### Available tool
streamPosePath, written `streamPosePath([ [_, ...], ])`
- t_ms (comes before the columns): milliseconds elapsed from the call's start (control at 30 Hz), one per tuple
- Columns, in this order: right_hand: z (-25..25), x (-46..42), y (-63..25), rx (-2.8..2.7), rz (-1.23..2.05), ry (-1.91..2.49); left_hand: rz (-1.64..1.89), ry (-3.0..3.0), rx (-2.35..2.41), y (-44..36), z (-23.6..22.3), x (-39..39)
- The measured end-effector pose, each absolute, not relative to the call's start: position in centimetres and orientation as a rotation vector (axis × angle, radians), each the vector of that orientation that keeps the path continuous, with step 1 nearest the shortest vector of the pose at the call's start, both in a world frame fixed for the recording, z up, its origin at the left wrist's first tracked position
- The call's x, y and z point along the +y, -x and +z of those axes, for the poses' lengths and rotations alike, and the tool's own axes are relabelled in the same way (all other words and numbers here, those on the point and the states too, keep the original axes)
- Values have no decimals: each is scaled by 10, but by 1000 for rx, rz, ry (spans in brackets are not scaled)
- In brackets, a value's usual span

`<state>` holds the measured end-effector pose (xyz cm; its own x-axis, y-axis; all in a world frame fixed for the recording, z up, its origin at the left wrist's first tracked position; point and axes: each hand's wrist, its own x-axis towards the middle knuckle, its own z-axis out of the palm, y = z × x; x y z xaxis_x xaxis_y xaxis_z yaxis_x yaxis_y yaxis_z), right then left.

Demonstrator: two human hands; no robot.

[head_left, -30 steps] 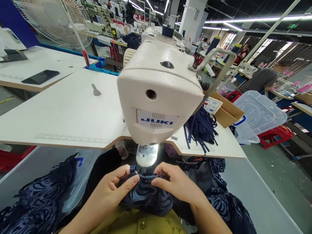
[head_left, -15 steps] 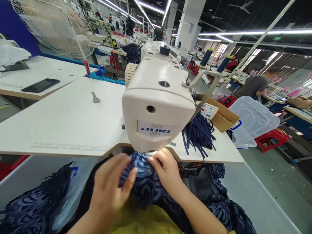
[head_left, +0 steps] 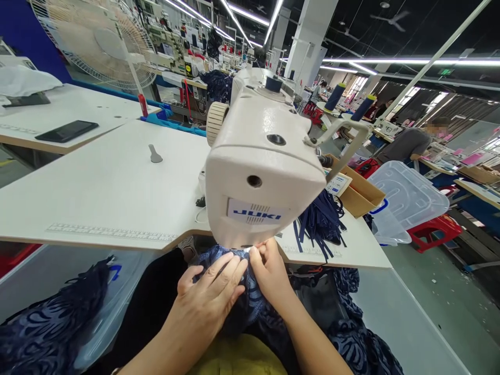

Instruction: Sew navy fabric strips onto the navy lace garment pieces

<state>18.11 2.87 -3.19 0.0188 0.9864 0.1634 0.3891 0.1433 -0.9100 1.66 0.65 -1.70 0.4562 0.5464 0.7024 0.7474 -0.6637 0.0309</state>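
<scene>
- JUKI sewing machine (head_left: 265, 172), on the far side.
- Navy patterned fabric (head_left: 255, 299), bunched below the machine's near end.
- Left hand (head_left: 213, 291), unclenched, laid over the fabric, probably steadying it.
- Right hand (head_left: 271, 273), pinching fabric at far right, apparently for guiding.

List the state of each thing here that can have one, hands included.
Patterned fabric: creased, reaching the sewing machine.
Left hand: laid open on the fabric.
Right hand: fingers bent at the fabric's edge; grip unclear.
Sewing machine: running or stopped, unclear.
Phone: flat, screen dark.
Navy strips: loose heap.
Ceiling light: lit.
Fan: turning or not, unclear.
</scene>
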Motion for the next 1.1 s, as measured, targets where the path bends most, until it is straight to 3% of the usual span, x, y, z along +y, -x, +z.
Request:
streamPosePath([
  [233,-33,36,-177,-1573,687,1463,-1077,2389,-1238,-23,-25,7],
  [933,-42,40,-186,-1580,747,1420,-1091,2285,-1370,-32,-33,0],
  [1100,-43,37,-218,-1711,720,1403,-835,2416,-1125,-9,-39,8],
])
